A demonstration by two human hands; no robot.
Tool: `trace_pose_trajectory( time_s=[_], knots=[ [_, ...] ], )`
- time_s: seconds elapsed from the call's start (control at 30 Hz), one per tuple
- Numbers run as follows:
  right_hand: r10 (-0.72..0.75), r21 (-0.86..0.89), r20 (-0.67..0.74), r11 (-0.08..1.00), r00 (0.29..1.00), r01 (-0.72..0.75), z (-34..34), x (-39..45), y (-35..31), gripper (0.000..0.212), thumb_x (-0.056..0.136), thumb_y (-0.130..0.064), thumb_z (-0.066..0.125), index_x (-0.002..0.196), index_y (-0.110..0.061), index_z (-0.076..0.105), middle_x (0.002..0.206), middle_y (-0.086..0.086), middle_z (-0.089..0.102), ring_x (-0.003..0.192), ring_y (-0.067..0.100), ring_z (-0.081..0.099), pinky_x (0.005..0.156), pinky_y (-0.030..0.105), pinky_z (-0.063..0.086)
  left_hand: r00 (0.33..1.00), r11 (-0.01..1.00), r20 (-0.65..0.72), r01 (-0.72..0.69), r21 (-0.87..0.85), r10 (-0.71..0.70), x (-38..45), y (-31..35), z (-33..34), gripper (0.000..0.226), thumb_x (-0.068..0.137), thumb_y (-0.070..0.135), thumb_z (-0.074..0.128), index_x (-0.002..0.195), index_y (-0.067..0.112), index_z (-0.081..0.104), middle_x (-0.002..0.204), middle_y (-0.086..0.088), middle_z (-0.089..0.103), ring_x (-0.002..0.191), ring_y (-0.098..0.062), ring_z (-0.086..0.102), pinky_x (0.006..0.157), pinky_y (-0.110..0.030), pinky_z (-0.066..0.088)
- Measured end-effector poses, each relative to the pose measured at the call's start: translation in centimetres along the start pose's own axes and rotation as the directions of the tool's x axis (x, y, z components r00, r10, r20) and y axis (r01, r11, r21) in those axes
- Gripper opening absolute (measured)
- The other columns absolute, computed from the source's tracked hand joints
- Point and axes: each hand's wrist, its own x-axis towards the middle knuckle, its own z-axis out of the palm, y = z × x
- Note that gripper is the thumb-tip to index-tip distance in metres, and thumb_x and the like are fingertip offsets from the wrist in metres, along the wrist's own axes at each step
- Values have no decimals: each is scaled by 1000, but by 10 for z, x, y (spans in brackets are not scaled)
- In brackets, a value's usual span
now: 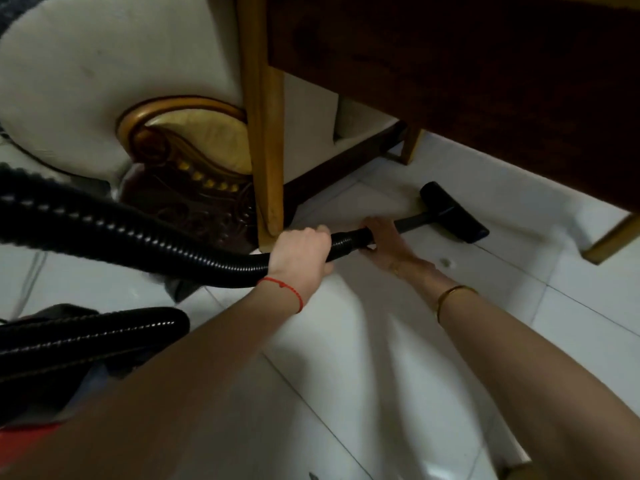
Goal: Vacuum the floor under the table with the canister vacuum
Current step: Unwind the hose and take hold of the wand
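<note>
A black ribbed vacuum hose [145, 237] runs from the left edge to a short black wand. The wand ends in a flat black floor nozzle [450, 212] lying on the white tiled floor [381, 341] under the dark wooden table [467, 64]. My left hand [300, 252] grips the hose just before its end cuff. My right hand [382, 242] holds the wand's start, fingers wrapped underneath. The canister itself is mostly out of view; a second loop of hose [90, 336] lies at the lower left.
A light wooden table leg [265, 140] stands right beside my left hand. Another leg [609, 237] is at the right edge, and a third [410, 145] further back. A cream upholstered chair with carved gilded trim [104, 81] sits close on the left.
</note>
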Motion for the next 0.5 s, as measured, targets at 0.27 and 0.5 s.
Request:
trace_pose_trajectory(
  time_s=[0.27, 0.5],
  knots=[
    [84, -50, -25, 995, 996, -85, -19, -1, 39, 23, 85, -15, 64, 105, -12, 53, 117, 10, 52, 116, 28, 43, 101, 39, 37, 999, 998, -6, -49, -33, 48, 32, 33, 6, 28, 90, 30, 58, 112, 12, 53, 100, -7, 66, 89, -26, 66, 64, -31, 39],
    [67, -3, -12, 998, 998, -67, -11, -7, 6, 19, 85, -14, 63, 101, -12, 53, 111, 9, 54, 108, 24, 46, 96, 35, 36, 998, 998, -10, -61, 1, 61, 12, 4, -4, 33, 90, 34, 59, 113, 12, 50, 97, -7, 65, 84, -26, 65, 61, -30, 40]
  ],
)
